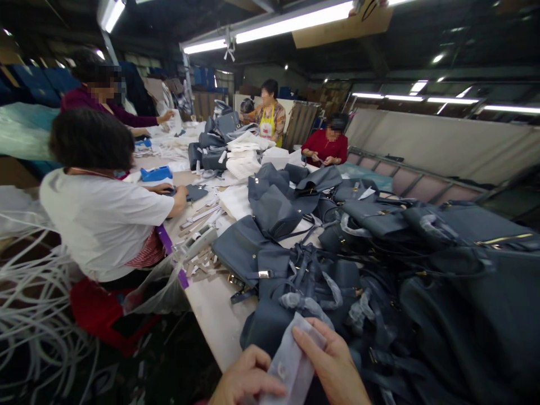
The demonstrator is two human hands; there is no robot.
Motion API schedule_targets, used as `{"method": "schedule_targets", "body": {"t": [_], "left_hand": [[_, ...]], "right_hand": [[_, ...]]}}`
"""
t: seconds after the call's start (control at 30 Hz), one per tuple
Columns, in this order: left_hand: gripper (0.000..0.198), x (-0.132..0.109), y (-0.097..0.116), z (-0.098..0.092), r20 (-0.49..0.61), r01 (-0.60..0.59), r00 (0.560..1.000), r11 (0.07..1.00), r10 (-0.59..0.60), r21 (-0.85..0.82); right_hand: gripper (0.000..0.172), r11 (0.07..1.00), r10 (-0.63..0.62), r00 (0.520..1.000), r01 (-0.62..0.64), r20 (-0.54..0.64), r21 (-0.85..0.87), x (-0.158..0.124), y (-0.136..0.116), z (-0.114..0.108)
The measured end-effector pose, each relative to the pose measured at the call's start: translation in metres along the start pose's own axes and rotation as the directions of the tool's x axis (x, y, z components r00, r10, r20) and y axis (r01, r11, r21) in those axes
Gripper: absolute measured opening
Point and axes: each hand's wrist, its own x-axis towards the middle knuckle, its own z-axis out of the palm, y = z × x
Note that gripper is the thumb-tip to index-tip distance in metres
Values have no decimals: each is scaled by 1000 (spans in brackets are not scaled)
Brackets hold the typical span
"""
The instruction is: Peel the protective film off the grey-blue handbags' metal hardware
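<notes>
A translucent whitish strip (291, 365), like a thin wrapping sheet or small bag, is held up between my hands at the bottom of the view. My right hand (335, 360) pinches its upper right edge, thumb on the near face. Lower down, my left hand (251, 374) grips the strip's left side with curled fingers. A small pale spot shows on or through the sheet; I cannot tell what it is. Just beyond my hands lie dark blue-grey handbags (236, 242), some with handles wrapped in clear plastic (307, 304).
More dark bags (379, 219) pile along the right of the table (206, 306). White paper stacks (244, 154) and scattered strips (206, 219) lie farther back. A co-worker in white (101, 214) sits at left beside a red stool (105, 315); several other people work around the table.
</notes>
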Motion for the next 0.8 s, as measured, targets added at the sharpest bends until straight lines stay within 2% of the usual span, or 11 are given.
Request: {"method": "schedule_targets", "body": {"t": [0.07, 0.13, 0.2, 0.27, 0.37, 0.47, 0.57, 0.67, 0.73, 0.8], "left_hand": [[54, 7, 11, -5, 53, 109, 994, 964, -99, -241], [57, 21, 22, -4, 36, 249, 966, 886, -255, -391], [40, 40, 30, 3, -26, 367, 916, 861, -401, -352], [27, 59, 32, 14, -73, 448, 877, 863, -475, -234], [19, 80, 29, 30, -62, 483, 866, 863, -496, -151], [21, 89, 27, 39, -35, 481, 869, 860, -493, -171], [26, 92, 27, 44, -31, 461, 878, 861, -478, -216], [29, 95, 27, 48, -76, 425, 887, 869, -456, -251], [31, 96, 27, 52, -84, 409, 892, 872, -444, -267], [33, 98, 28, 55, -72, 406, 895, 872, -439, -274]], "right_hand": [[39, 1000, 4, 1000, -4, 24, -28, 0, -1, -3], [36, 999, -6, 999, 8, 37, -44, 1, -1, -4], [33, 999, -24, 999, 26, 46, -43, 2, -1, -5], [32, 997, -56, 997, 58, 47, -44, 2, -2, -6], [35, 992, -110, 994, 111, 17, -59, -1, -4, -11], [46, 988, -155, 987, 155, -48, -5, -12, 0, -20], [57, 979, -112, 987, 130, -120, 157, -26, 19, -30], [67, 956, -48, 984, 95, -174, 278, -38, 46, -30], [71, 953, -39, 984, 89, -172, 290, -42, 60, -24], [69, 965, -39, 983, 84, -178, 250, -44, 67, -17]]}}
